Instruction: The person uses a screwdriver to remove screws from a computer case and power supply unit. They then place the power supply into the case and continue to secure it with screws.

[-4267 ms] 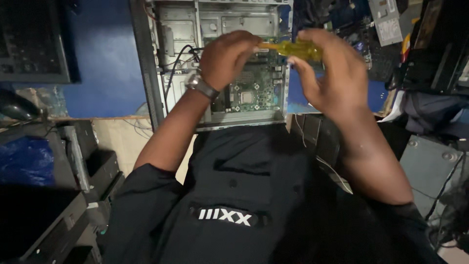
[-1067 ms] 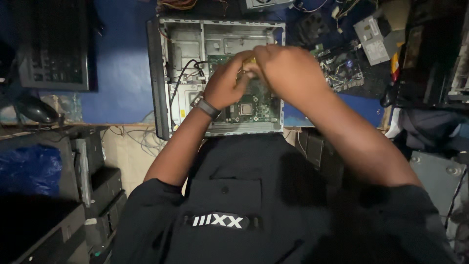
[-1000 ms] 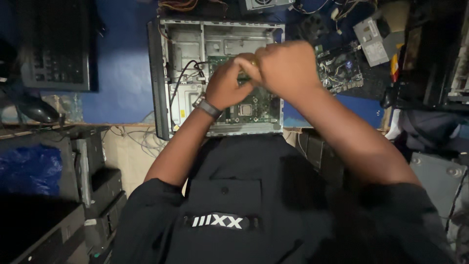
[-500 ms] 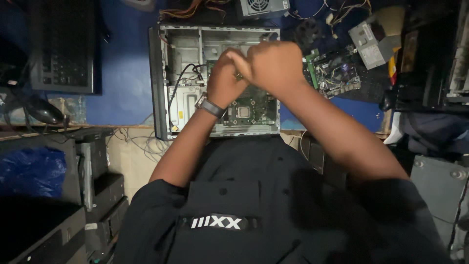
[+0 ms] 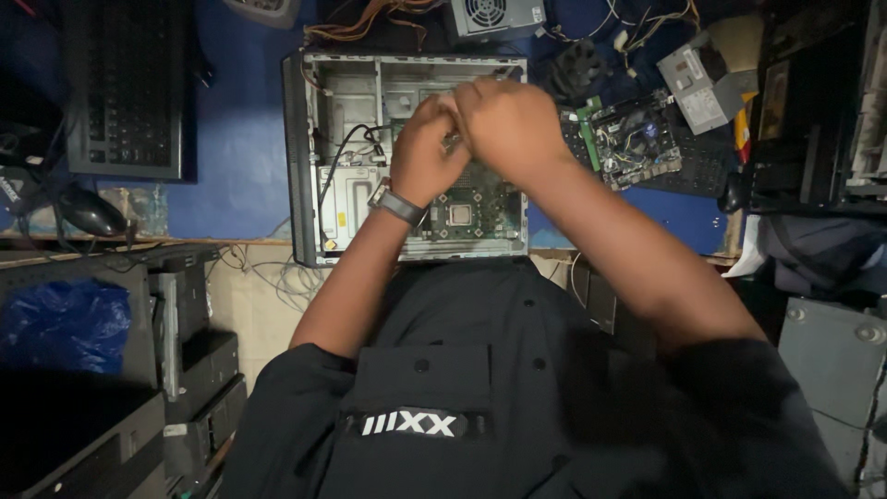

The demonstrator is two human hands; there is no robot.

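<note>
- The left hand [image 5: 427, 148] and the right hand [image 5: 510, 125] are together above the open computer case [image 5: 314, 139], touching each other.
- The fingers of both hands are curled and pressed close; a small pale thing shows between them, but what it is, and whether they grip it, one cannot tell.
- The left wrist has a watch [image 5: 397, 205].
- The case lies flat on the blue bench [image 5: 240, 139], and its green motherboard [image 5: 471, 199] with a square processor [image 5: 459, 215] is just below the hands.
- A loose circuit board [image 5: 628, 139] lies to the right of the case.
- A black keyboard [image 5: 125, 88] and a mouse [image 5: 91, 212] are on the left, well apart from the hands.
- A power supply [image 5: 494, 17] with a fan is beyond the case.
</note>
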